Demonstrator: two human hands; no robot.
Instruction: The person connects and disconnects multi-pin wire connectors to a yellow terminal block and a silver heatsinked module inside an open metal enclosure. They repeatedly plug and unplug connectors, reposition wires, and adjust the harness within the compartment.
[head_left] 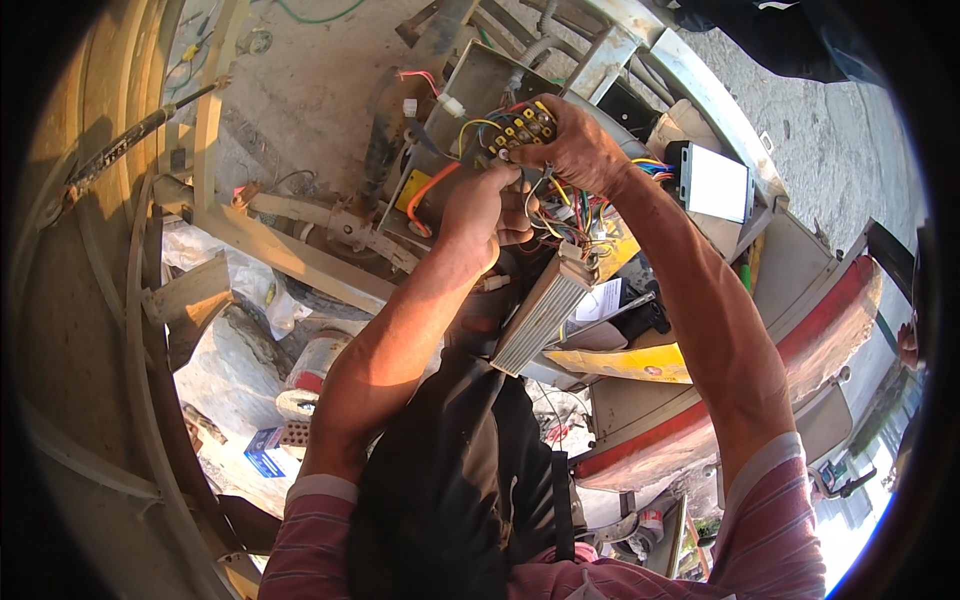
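Note:
A black terminal block (521,130) with yellow wire lugs along it is held by my right hand (585,148), its thumb and fingers around the block's right end. My left hand (474,208) is closed at the block's near-left end, its thumb and fingertips bunched there. What the left fingers pinch is hidden. A bundle of coloured wires (592,215) spreads out below the right hand. Close under my hands lies a silver finned metal case (545,318), with wires at its upper end. An orange cable (428,190) curves beside my left wrist.
An open metal box (470,85) lies behind the hands. A silver module (716,182) with a wire harness sits at the right. Metal frame bars (290,252) run along the left. A yellow panel (625,364) and red-edged bodywork (645,440) are at the near right.

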